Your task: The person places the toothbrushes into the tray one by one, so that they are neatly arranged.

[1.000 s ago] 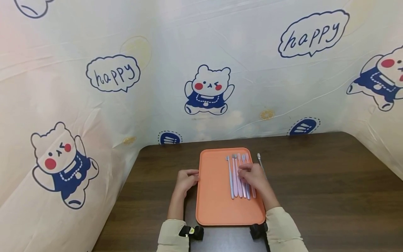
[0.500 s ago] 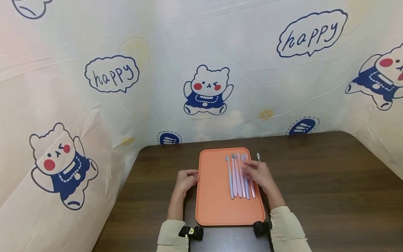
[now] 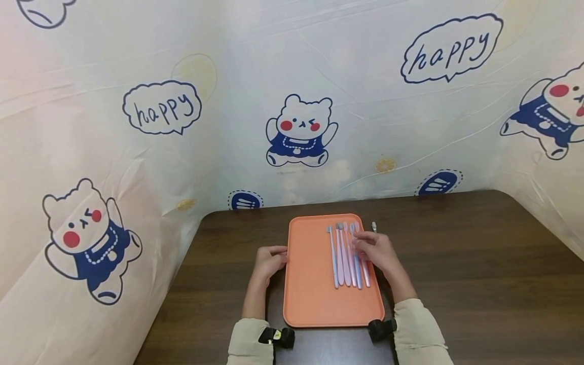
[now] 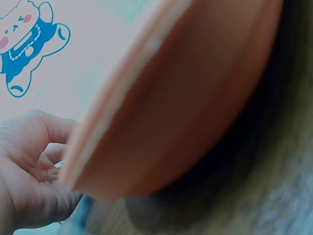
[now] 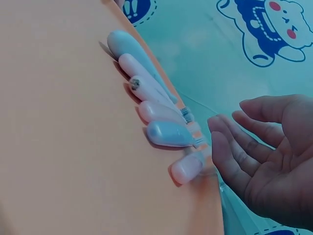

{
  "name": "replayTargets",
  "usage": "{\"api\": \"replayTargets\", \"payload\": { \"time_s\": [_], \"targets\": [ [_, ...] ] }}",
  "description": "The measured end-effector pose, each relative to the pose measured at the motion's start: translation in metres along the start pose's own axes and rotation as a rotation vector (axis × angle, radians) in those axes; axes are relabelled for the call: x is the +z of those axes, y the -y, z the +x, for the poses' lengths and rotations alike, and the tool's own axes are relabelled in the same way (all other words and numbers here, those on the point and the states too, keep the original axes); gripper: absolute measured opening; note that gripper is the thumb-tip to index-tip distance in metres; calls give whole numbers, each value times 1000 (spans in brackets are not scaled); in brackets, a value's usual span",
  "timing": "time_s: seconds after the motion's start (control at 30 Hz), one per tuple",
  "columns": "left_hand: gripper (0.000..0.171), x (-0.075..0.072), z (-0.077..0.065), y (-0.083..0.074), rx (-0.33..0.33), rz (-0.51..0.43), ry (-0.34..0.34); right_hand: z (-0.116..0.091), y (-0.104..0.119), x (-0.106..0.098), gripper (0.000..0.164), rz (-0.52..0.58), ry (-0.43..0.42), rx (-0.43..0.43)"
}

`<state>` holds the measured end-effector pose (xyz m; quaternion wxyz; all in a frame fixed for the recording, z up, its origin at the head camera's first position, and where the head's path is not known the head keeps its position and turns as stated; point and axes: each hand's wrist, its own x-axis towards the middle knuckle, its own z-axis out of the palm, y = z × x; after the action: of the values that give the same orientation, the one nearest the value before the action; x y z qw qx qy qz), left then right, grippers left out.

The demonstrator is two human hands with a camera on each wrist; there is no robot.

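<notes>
An orange tray (image 3: 315, 304) lies on the table. Several toothbrushes in blue, pink and lilac, such as the blue toothbrush (image 3: 334, 263), lie side by side along its right half, heads toward the far edge. My left hand (image 3: 268, 262) holds the tray's left rim; in the left wrist view its fingers (image 4: 61, 129) meet the rim. Over the rightmost toothbrushes hovers my right hand (image 3: 376, 252), fingers loosely bent. The right wrist view shows this hand (image 5: 274, 156) with nothing between thumb and fingers, near the brush heads. It hides part of the pink toothbrush (image 3: 366, 276).
Beyond the right hand, one more toothbrush (image 3: 374, 226) lies on the dark wooden table (image 3: 474, 274) outside the tray, mostly hidden. A printed curtain (image 3: 228, 126) with bears stands around the table's back and sides.
My right hand has shifted slightly right, mostly in the first half second, uncovering more of the toothbrushes and covering most of the one outside the tray. The left hand stays at the rim.
</notes>
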<state>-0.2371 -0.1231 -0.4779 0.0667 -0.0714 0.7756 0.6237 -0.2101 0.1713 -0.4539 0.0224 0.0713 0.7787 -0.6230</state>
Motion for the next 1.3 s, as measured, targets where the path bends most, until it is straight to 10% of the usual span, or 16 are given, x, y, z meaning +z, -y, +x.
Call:
{"api": "replayTargets", "payload": {
  "time_s": [1.3],
  "targets": [
    [35, 0, -1, -1, -6, 1, -1, -6, -13, -48, 43, -106, -14, 28]
  ]
}}
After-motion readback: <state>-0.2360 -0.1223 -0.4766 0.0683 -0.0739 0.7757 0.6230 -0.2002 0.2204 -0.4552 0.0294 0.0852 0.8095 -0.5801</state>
